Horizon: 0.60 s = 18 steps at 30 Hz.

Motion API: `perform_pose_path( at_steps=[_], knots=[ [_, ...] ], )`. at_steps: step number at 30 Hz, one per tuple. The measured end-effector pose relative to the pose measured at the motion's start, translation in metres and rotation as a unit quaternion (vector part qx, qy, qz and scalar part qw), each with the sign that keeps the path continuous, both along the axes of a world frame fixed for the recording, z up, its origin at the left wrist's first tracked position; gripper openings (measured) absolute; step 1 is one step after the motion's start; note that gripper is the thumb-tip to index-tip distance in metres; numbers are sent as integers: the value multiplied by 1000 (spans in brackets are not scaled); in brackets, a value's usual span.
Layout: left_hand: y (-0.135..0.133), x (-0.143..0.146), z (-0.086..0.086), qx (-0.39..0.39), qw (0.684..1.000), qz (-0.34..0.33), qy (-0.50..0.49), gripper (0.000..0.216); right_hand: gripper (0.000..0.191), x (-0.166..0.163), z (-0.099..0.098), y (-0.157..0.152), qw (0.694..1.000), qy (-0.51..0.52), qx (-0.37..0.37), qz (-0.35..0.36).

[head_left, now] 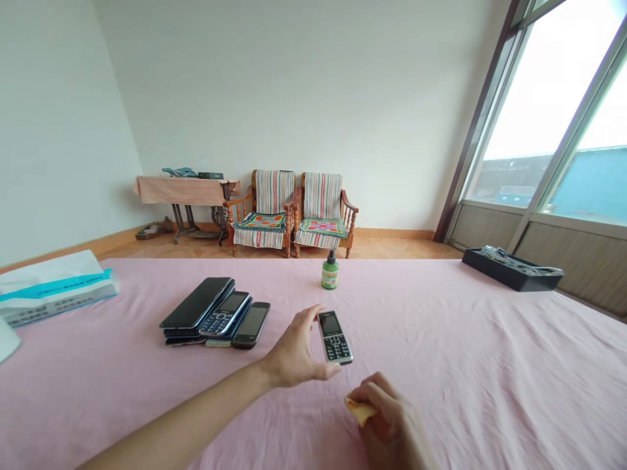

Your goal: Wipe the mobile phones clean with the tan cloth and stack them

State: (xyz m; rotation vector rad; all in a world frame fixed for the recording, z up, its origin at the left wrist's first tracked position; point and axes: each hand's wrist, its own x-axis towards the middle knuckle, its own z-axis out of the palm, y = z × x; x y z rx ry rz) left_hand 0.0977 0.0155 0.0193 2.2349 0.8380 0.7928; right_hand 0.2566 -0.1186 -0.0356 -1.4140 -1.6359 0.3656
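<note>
My left hand (298, 349) grips a small keypad phone (336, 338) by its ends, fingers at the top and thumb near the bottom. The phone's dark screen and number keys face up. In my right hand (389, 414), a folded yellow cloth (361, 411) is pinched between the fingers, just below and right of the phone. To the left lie a stack of dark phones (198, 303), another keypad phone (225, 314) on top of others, and a grey-black touchscreen phone (252, 324). A green spray bottle (330, 271) stands upright beyond my left hand.
The pink sheet (465, 365) covers the surface under my hands. At the right back sits a black box (512, 269) with cables inside. A white and blue package (53, 287) lies at the left. Two wooden chairs (321, 196) and a cloth-covered sewing table (183, 190) stand by the wall.
</note>
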Motion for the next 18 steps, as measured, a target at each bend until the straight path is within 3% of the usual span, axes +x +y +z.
perform_pose_path(
  at_steps=[8, 14, 18],
  knots=[
    [25, 82, -14, 31, 998, -27, 37, 95, 27, 4, -12, 1, 1000, -20, 10, 15],
    [31, 100, -27, 42, 997, -25, 63, 94, 23, 5, -14, 3, 999, -29, 22, 18],
    [31, 101, -32, 48, 996, -26, 68, 109, 25, 6, -18, 5, 999, -36, 27, 22]
  ],
)
